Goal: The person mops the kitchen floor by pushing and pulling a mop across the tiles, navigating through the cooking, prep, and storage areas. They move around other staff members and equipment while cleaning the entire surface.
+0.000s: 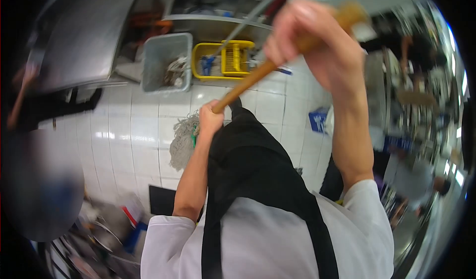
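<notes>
The fingers of my right hand [322, 41], blurred as if moving, gripped the wooden handle [253, 78] near its top, those of my left hand [211, 122] closed lower. The mop head [182, 147] lay on the tiled floor [116, 147] beside my legs; steering it called for both grips together.

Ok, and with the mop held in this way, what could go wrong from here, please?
The tile floor shines and may be wet, so a foot could slip. The mop head lies close to the person's feet, so its loose strands could get stepped on. The right hand holds the wooden handle high, the left hand lower; a wide swing might knock the yellow bucket.
</notes>
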`<state>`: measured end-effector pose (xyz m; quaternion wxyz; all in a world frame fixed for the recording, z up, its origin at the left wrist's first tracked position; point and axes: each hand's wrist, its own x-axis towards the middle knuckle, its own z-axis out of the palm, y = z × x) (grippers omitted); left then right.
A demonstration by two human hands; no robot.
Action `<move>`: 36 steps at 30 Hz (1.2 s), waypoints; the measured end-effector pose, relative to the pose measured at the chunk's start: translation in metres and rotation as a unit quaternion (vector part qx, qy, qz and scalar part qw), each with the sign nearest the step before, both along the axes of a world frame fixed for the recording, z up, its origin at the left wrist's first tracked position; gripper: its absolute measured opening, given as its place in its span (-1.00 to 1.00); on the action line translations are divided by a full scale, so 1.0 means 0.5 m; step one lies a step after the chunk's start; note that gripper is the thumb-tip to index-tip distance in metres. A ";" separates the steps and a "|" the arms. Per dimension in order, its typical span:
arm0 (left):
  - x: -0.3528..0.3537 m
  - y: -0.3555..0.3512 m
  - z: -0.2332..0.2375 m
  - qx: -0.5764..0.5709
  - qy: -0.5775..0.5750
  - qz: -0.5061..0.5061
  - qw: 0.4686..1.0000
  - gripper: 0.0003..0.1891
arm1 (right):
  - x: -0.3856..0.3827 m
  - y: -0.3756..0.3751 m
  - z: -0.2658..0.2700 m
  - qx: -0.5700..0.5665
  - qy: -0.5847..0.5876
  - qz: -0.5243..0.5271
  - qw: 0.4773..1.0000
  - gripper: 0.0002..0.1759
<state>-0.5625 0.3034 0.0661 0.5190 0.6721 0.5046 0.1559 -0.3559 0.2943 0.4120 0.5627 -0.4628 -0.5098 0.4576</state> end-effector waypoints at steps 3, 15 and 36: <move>0.048 0.023 -0.078 0.061 -0.089 0.003 0.994 -0.86 | 0.018 -0.083 0.037 0.012 -0.254 -0.183 0.950 -0.58; 0.021 0.034 -0.064 -0.071 -0.132 -0.095 0.984 -0.84 | 0.021 -0.824 -0.442 -0.299 -0.058 -0.585 0.752 -0.72; 0.113 -0.069 0.743 0.562 -0.195 0.362 0.718 -0.72 | 0.551 -1.397 -0.932 -0.439 0.187 -0.507 0.717 -0.52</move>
